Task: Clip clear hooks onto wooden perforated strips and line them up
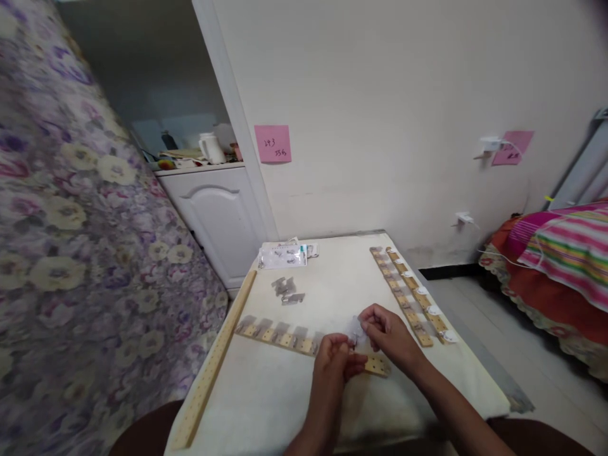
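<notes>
Now pinching a clear piece [356, 329] with the right hand [378, 326]; cannot tell the grip of the left hand [338, 360], bent over the wooden strip [377, 365].

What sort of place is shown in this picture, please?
Probably a bedroom in a home: a striped cover on what looks like a bed, hanging floral cloth and a white cabinet.
</notes>
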`<control>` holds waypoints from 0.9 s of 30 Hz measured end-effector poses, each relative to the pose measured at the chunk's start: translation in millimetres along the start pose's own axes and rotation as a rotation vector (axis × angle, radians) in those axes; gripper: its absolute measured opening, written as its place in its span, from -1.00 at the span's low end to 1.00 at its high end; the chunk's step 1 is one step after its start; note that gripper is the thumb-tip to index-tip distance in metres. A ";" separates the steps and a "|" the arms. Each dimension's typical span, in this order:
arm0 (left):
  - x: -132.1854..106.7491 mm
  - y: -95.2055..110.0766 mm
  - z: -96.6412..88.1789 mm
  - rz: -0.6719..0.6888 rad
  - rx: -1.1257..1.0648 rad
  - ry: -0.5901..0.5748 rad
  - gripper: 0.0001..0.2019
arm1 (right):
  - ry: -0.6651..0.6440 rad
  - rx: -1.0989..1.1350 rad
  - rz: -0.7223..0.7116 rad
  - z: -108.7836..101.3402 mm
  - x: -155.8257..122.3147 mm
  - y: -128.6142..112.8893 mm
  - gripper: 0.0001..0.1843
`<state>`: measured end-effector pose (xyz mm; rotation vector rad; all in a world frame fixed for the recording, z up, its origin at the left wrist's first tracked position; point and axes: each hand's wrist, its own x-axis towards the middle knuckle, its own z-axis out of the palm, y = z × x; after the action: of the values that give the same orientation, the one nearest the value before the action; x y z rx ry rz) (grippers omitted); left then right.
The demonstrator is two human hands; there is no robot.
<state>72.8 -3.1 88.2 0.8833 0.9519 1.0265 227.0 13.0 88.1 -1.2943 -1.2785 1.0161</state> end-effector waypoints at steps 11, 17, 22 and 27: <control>-6.8 -45.3 12.2 -0.390 -0.175 -0.014 -0.84 | -0.053 -0.118 0.048 -15.3 -19.9 34.4 -0.94; -4.7 -60.5 16.4 -0.415 -0.147 0.055 -0.90 | -0.050 -0.297 0.017 -17.9 -23.6 44.0 -0.93; 3.8 -70.1 13.0 -0.401 -0.118 0.106 -0.88 | -0.011 -0.409 0.049 -15.2 -18.8 55.1 -0.91; 10.0 -74.9 11.1 -0.420 -0.094 0.114 -0.87 | 0.005 -0.475 0.071 -10.9 -12.4 62.6 -0.90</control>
<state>106.8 -15.8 21.0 0.5193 1.1191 0.7572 245.7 4.1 26.7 -1.7072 -1.5366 0.7782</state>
